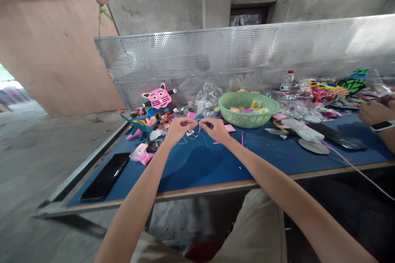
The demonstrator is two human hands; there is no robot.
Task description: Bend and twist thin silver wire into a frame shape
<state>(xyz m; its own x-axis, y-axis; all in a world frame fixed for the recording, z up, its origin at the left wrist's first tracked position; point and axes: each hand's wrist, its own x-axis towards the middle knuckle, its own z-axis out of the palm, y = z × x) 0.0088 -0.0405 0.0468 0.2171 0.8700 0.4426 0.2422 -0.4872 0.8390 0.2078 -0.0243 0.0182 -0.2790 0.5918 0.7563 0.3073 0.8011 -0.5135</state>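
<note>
Both hands meet over the blue tabletop (200, 164), fingertips pinched close together. A thin, pale loop of wire or string (194, 134) hangs between them. My left hand (180, 129) is closed on one side of the loop, and my right hand (215, 128) pinches the other side. Whether it is wire or string I cannot tell. Bits of pink foam (229, 128) lie just behind and beside my right hand. To the left of my left hand stands a pink cat-face figure (160, 98) among small colourful craft pieces.
A green basket (247, 121) holds craft pieces behind my right hand. A black phone (106, 176) lies at the table's left end. Plastic bags, a bottle (287, 81) and another phone (338, 136) sit to the right, near another person's hand (375, 111). A perforated metal screen (240, 49) edges the back.
</note>
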